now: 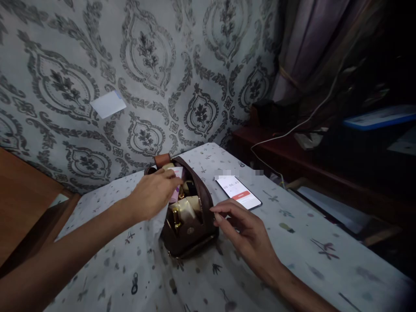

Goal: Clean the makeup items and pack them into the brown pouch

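Note:
A dark brown zippered bag lies unzipped on the patterned bed sheet, packed with small items. My left hand reaches over its left side, fingers curled on a pink and white tube inside; the thumb is hidden. Toward the near end of the bag sit a shiny pale gold pouch and a small gold-coloured piece. Dark and gold items beside the tube are too dim to name. At the bag's right edge, my right hand pinches the zippered rim between thumb and forefinger.
A phone showing a running timer lies right of the bag. Behind is a patterned wall with a white card on it. A white cable crosses a dark red shelf at right. Wooden furniture stands at left.

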{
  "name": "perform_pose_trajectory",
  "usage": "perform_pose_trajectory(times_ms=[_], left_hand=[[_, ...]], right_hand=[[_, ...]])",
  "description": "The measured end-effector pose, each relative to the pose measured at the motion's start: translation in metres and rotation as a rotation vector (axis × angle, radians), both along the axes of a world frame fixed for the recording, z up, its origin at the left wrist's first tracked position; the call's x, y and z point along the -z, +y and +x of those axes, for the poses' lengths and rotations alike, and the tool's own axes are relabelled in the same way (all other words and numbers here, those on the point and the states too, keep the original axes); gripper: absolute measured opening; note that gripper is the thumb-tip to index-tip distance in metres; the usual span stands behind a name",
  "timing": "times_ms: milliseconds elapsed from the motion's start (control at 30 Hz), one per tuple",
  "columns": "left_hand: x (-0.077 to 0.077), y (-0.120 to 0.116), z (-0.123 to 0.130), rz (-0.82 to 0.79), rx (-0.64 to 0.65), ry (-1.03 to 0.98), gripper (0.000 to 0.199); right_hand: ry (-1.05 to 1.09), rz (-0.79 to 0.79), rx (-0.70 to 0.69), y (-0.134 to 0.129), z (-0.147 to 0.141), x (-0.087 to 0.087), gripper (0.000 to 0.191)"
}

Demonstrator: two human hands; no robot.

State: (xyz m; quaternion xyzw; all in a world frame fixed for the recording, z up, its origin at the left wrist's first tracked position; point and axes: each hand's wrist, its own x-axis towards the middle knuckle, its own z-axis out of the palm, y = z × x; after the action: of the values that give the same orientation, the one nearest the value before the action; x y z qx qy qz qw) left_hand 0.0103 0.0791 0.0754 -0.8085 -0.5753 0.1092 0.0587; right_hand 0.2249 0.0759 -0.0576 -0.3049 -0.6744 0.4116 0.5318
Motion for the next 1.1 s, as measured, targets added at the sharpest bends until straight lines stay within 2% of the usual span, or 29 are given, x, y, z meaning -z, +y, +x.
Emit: perform_pose_trajectory(times_ms=[200, 300, 367, 500, 633, 733, 800, 933, 1100], left_hand=[[-0.011, 0.016, -0.02, 0.009, -0.155, -0.161, 0.049], [-0.011, 0.03, -0.032, -0.03, -0.162, -0.192, 0.05], [-0.007, 0.04, -0.038, -0.044, -0.134, -0.231, 0.047], [0.005, 0.063, -0.044, -0.058, -0.078, -0.241, 0.04], [0.015, 0.083, -0.046, -0.062, -0.092, -0.228, 0.033], [0.02, 0.091, -0.046, -0.029, -0.163, -0.274, 0.026], [0.023, 0.093, -0.046, 0.011, -0.184, -0.327, 0.023], [0.022, 0.094, -0.049, 0.027, -0.229, -0.413, 0.017], [0.008, 0.09, -0.06, -0.123, -0.234, -0.545, 0.014]], right_hand=[[-0.006, 0.007, 0.007, 0.002, -0.001, 0.0, 0.016], [-0.015, 0.063, 0.041, 0.002, -0.001, 0.001, 0.015], [-0.043, 0.164, 0.095, 0.001, -0.003, -0.001, 0.012], [-0.237, 0.461, 0.121, 0.0, -0.012, -0.022, 0.017], [-0.626, 0.643, 0.051, 0.008, -0.036, -0.052, 0.024], [-0.872, 0.665, 0.048, 0.016, -0.054, -0.063, 0.021], [-0.945, 0.659, 0.068, 0.019, -0.062, -0.064, 0.02], [-0.943, 0.651, 0.107, 0.022, -0.066, -0.06, 0.024], [-0.934, 0.642, 0.039, 0.024, -0.061, -0.058, 0.025]])
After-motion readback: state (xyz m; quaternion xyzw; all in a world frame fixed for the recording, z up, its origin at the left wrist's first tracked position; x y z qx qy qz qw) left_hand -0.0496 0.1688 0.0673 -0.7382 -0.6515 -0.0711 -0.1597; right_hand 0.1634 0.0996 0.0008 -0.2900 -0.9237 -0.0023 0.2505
